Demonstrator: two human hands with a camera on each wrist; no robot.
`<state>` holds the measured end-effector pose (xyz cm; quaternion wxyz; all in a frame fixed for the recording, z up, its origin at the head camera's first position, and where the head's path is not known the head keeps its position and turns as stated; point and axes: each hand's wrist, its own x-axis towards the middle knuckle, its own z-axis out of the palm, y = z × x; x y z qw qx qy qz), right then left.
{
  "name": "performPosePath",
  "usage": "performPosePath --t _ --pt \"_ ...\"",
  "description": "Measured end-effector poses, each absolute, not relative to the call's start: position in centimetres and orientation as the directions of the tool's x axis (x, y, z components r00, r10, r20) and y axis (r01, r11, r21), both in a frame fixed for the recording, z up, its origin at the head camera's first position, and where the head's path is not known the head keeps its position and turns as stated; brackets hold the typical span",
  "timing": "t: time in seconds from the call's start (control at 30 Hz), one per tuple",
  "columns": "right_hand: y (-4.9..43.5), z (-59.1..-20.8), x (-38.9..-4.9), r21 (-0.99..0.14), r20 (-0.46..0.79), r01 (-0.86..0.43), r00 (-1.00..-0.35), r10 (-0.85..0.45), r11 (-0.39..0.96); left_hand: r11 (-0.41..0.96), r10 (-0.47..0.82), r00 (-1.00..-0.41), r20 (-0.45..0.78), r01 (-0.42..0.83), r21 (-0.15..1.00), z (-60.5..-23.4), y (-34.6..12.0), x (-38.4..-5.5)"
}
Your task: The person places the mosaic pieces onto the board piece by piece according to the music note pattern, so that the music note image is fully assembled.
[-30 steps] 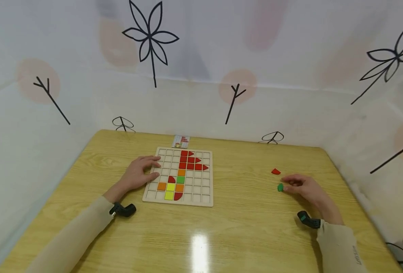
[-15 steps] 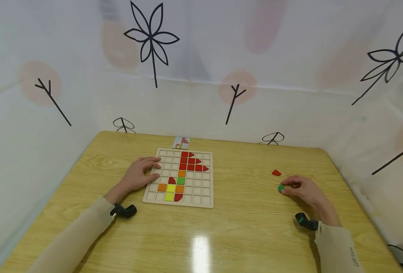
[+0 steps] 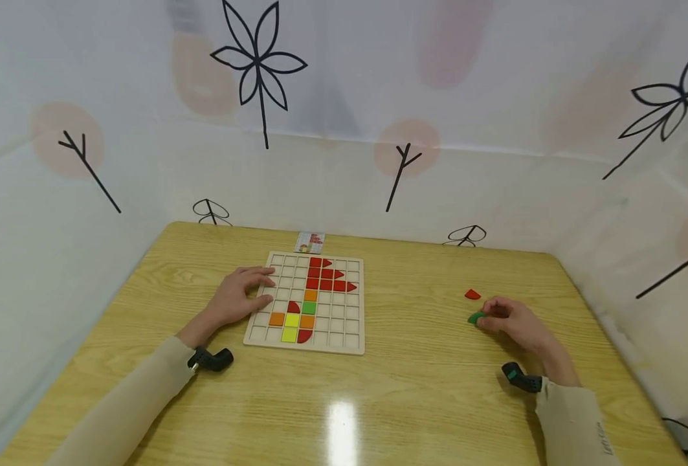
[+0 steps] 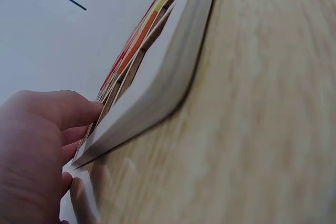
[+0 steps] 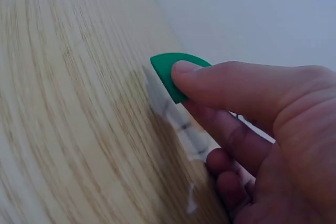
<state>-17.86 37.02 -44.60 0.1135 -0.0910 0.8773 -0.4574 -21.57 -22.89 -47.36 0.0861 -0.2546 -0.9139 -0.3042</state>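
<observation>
Between thumb and fingers, my right hand [image 3: 512, 323] pinches a green quarter-circle tile [image 5: 170, 72], held just over the table. Just beyond that hand a red quarter-circle tile [image 3: 472, 294] lies on the wood. My left hand [image 3: 235, 296] rests on the left edge of a pale wooden grid board [image 3: 338, 323], fingers loosely extended over the frame. Its thumb touches the board's edge in the left wrist view. Red, orange, yellow and green tiles fill some cells: red squares [image 3: 313, 283] with red pointed tiles at the top, a green square [image 3: 309, 308] and yellow squares [image 3: 289, 334] below.
Behind the board lies a small printed card [image 3: 310, 243] with a coloured pattern. The wooden table [image 3: 419, 388] runs back to a white cloth [image 3: 332, 175] with plant drawings. Each wrist carries a black camera.
My right hand has turned the green tile between its fingers, so its point now sticks out further left. The left hand and the board have stayed put.
</observation>
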Motion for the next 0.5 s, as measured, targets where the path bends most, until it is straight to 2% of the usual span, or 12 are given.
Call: performPosePath --t 0.23,0.5 --pt "35.0 -43.8 -18.4 -0.823 -0.102 -0.049 -0.968 -0.231 0.566 0.708 0.405 -0.870 0.282 0.493 0.505 -47.4 -22.9 -21.5" --pt "29.3 -43.5 -20.2 -0.907 -0.050 -0.088 -0.948 -0.313 0.411 0.693 0.406 -0.865 0.295 0.501 0.518 -47.1 -22.6 -21.4"
